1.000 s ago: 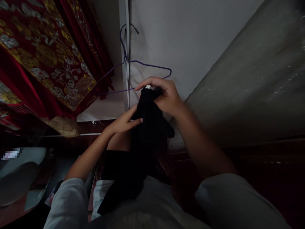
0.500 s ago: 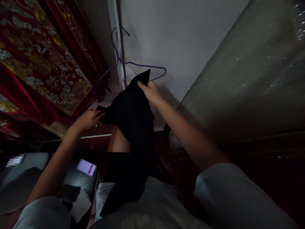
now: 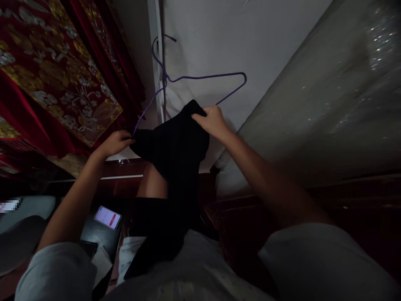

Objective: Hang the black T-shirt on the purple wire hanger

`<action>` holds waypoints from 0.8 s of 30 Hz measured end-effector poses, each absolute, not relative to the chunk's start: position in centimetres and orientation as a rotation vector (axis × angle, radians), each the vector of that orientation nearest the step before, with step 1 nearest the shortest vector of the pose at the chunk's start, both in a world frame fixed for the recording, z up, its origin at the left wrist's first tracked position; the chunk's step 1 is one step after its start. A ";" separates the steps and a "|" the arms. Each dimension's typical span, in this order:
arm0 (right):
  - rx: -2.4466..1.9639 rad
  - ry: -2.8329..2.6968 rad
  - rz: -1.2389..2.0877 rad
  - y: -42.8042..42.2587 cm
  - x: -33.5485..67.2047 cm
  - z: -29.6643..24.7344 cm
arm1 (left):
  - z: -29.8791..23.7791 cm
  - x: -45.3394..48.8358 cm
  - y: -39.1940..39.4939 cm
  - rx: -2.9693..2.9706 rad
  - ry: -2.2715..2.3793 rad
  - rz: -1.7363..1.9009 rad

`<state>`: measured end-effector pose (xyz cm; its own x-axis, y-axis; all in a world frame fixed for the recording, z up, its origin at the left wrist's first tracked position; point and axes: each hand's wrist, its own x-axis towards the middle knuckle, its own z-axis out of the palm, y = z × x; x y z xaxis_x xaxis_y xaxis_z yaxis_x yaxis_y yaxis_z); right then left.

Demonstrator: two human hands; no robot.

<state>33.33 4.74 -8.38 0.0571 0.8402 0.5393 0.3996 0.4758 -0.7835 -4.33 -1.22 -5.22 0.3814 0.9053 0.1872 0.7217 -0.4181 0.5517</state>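
A black garment [image 3: 175, 146] hangs between my hands and trails down over my lap; its kind is hard to tell in the dark. My left hand [image 3: 117, 143] is closed on its left corner, where one arm of a purple wire hanger [image 3: 203, 77] meets the cloth. My right hand [image 3: 213, 121] pinches the upper right edge between thumb and fingers. The hanger's hook rises above, in front of a narrow white strip on the wall. Its right arm lies bare, with the lower wire passing behind my right hand. Cloth hides the rest of the lower bar.
Red curtains with gold and silver patterns [image 3: 72, 71] hang at the left. A lit phone [image 3: 107, 218] lies on a dark seat beside my left forearm. Plastic-wrapped greyish panel [image 3: 313, 113] leans at the right against the white wall [image 3: 238, 37].
The hanger's right arm shows further out, and its left arm now runs into the cloth at my left hand. My right hand has moved slightly right, with the garment's top edge lower.
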 end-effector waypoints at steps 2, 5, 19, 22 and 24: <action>-1.101 -1.569 0.479 3.8 33.4 -8.2 | -4.3 -2.7 -0.8 2.259 1.311 0.753; -1.093 -1.635 0.555 2.3 32.5 -8.7 | -3.0 -0.3 0.3 2.131 1.148 1.176; -1.166 -1.445 0.371 2.6 39.0 -4.0 | 0.4 -1.3 2.8 1.992 1.126 1.545; -1.169 -1.489 0.714 2.2 39.9 -3.1 | -0.6 -2.4 3.9 2.086 1.257 1.549; -1.123 -1.522 0.668 2.0 39.5 -3.2 | -1.4 -2.6 4.4 2.125 1.355 1.460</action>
<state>39.45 1.96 -3.22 0.0238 0.9057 0.4232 0.3020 0.3970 -0.8667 -2.60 4.36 -1.43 0.0769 0.7837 0.6164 0.5565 -0.5467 0.6257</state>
